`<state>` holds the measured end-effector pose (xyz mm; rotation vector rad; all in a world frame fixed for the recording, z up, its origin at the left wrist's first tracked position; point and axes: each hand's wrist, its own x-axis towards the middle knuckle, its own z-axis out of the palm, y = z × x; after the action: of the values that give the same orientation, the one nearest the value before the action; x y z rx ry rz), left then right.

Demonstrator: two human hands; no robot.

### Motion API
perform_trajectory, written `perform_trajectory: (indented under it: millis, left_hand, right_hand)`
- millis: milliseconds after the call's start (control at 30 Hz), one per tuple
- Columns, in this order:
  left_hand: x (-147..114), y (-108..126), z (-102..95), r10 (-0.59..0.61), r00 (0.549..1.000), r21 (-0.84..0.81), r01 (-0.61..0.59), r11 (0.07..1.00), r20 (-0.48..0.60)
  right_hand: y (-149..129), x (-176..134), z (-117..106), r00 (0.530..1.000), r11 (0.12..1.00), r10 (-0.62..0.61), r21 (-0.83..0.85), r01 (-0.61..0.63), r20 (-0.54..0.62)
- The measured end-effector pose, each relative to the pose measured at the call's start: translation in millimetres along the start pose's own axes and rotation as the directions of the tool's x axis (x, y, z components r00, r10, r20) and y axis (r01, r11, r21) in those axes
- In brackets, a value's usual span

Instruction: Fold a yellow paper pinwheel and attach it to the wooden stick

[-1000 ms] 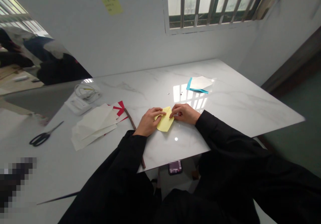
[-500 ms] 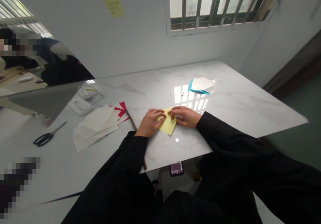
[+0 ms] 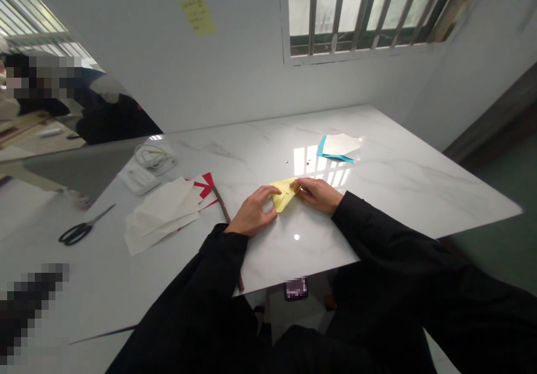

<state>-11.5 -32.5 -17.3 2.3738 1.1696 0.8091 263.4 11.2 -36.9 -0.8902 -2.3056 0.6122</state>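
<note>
Black scissors (image 3: 87,227), wall note (image 3: 198,15), barred window (image 3: 359,12)

Yellow paper (image 3: 283,196), grey-veined white tabletop (image 3: 403,184), black sleeves (image 3: 390,240), brown stick (image 3: 221,202), red paper strips (image 3: 207,179), turquoise sheet (image 3: 321,147)

Between your fingers (image 3: 265,193) you have yellow paper (image 3: 284,196), matt and creased. Under them, your counter (image 3: 403,178) is smooth and glossy, veined like marble, with bright reflections. Just left of your fingers lies a rough brown wooden stick (image 3: 221,202); farther left are matt white sheets (image 3: 161,212) of paper, then scissors (image 3: 79,232) of dark plastic and metal. Beyond your right fingers sits matt blue paper (image 3: 321,146). Your sleeves (image 3: 371,220) are dull black cloth.
</note>
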Motion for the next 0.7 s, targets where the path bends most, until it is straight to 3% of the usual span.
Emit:
perform_trajectory:
  millis: [100,333,700]
  left_hand:
    - [0.3,-0.5,-0.2,-0.022,0.999,0.009,0.023,1.000,-0.034]
    - [0.5,2.2,-1.3,-0.006,1.000,0.030,0.006,1.000,0.009]
    - [-2.2,2.3,2.2,0.018,1.000,0.157,-0.014,0.987,-0.024]
  right_hand:
    - [-0.6,-0.4,-1.5,1.000,0.999,0.028,0.022,-0.028,-0.005]
    - [5.9,-0.2,0.4,0.991,0.991,0.123,0.061,-0.120,-0.060]
    - [10.2,-1.1,-0.7,0.999,0.999,-0.054,-0.001,0.054,-0.009]
